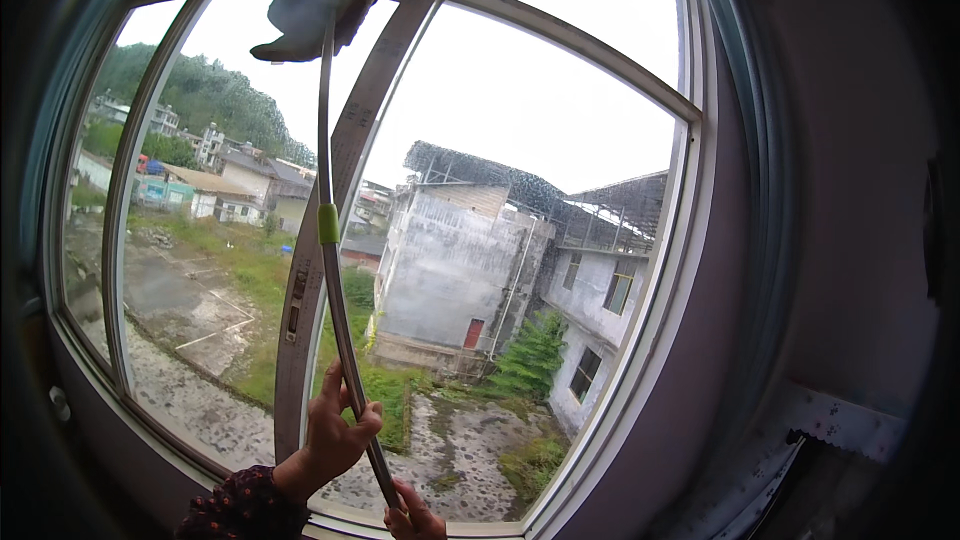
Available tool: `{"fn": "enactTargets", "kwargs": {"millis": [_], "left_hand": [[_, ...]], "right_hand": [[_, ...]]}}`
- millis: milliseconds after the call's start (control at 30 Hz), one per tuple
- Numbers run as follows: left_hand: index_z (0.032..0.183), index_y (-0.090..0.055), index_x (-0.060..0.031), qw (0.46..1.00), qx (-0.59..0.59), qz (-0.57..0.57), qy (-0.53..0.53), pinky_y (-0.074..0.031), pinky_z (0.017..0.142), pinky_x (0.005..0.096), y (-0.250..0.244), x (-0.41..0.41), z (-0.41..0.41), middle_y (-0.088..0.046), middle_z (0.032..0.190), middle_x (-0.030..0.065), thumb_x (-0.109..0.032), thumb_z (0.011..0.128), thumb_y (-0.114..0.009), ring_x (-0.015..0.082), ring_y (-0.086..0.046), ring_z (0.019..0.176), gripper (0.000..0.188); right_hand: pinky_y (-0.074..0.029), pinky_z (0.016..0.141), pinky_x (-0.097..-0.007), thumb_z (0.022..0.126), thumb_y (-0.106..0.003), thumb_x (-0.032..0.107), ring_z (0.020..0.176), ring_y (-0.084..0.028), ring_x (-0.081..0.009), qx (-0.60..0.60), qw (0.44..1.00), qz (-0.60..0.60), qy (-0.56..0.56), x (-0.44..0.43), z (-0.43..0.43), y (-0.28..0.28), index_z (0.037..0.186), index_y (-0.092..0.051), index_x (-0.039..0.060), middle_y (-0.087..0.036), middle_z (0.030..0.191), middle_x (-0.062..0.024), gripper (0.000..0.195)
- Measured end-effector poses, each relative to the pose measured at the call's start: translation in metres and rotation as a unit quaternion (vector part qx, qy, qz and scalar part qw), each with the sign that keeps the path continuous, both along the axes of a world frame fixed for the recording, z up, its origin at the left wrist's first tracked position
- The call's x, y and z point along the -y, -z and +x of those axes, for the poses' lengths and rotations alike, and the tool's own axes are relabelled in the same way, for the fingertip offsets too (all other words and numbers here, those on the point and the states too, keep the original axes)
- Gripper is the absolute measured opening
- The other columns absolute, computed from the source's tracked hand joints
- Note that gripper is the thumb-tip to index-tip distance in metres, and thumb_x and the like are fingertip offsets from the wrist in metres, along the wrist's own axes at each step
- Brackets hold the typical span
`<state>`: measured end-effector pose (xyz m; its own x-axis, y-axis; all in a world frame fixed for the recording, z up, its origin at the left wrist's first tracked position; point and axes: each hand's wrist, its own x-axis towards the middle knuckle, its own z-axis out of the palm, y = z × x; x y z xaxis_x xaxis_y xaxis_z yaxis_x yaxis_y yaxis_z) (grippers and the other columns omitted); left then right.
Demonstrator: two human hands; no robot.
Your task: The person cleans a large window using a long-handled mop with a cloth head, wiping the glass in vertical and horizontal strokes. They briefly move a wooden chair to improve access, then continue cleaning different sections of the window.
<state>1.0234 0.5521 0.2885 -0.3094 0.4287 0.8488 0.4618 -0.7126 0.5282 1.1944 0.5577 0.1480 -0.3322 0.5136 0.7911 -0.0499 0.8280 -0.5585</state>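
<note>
My left hand (330,424) grips a metal telescopic pole (341,315) about its lower part, the thumb and forefinger along the shaft. Lower down, at the picture's bottom edge, my right hand (415,514) holds the same pole near its visible end. A green collar (328,223) joins the pole's thinner upper tube to the thicker lower one. At the top sits a dark mop-like cleaning head (319,7), in front of the upper window frame and a pane. Whether it presses on them is hard to tell. Part of my right hand is cut off.
The window's metal frame (577,28) divides several glass panes. A broad upright frame member with a latch (294,315) stands behind the pole. Curtain-like blue folds (765,165) edge the right side. A flower-patterned cloth (844,420) covers something at lower right. Outside are buildings (457,262).
</note>
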Motion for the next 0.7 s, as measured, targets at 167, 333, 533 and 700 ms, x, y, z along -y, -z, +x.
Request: {"fn": "enactTargets", "kwargs": {"millis": [167, 333, 533, 700], "left_hand": [[0.140, -0.026, 0.0010, 0.998, -0.034, -0.038, 0.036, -0.051, 0.061, 0.0321, 0.006, 0.004, 0.006, -0.065, 0.072, 0.0125, -0.008, 0.078, -0.067, 0.0186, -0.065, 0.063, 0.075], [0.139, -0.027, 0.0031, 0.994, -0.092, -0.013, 0.060, -0.051, 0.061, 0.0331, -0.007, 0.003, 0.015, -0.064, 0.071, 0.0111, -0.007, 0.079, -0.067, 0.0202, -0.065, 0.064, 0.073], [0.146, -0.024, -0.0054, 0.962, -0.123, 0.020, 0.241, -0.052, 0.071, 0.0288, -0.077, -0.023, 0.039, -0.064, 0.086, 0.0079, -0.001, 0.083, -0.061, 0.0136, -0.065, 0.081, 0.073], [0.138, -0.033, 0.0004, 0.949, -0.101, 0.037, 0.295, -0.051, 0.072, 0.0272, -0.144, -0.067, 0.056, -0.064, 0.091, 0.0091, -0.002, 0.082, -0.061, 0.0123, -0.062, 0.078, 0.063]], "right_hand": [[-0.040, 0.050, -0.0282, 0.093, -0.052, 0.003, 0.056, -0.046, -0.0107, -0.037, 0.999, 0.003, -0.004, -0.002, -0.008, 0.031, 0.142, -0.039, 0.0058, -0.053, 0.068, -0.0028, 0.050], [-0.043, 0.053, -0.0282, 0.094, -0.053, 0.005, 0.060, -0.049, -0.0110, -0.045, 0.996, -0.033, 0.063, -0.012, -0.007, 0.048, 0.140, -0.042, 0.0063, -0.056, 0.074, -0.0038, 0.048], [-0.043, 0.052, -0.0257, 0.096, -0.050, 0.007, 0.058, -0.046, -0.0085, -0.077, 0.980, 0.031, 0.179, -0.029, -0.005, -0.019, 0.141, -0.040, 0.0034, -0.052, 0.072, -0.0012, 0.046], [-0.040, 0.053, -0.0246, 0.097, -0.051, 0.009, 0.058, -0.044, -0.0082, -0.082, 0.927, 0.208, 0.301, -0.045, 0.004, -0.095, 0.145, -0.037, 0.0081, -0.060, 0.086, -0.0047, 0.050]]}}
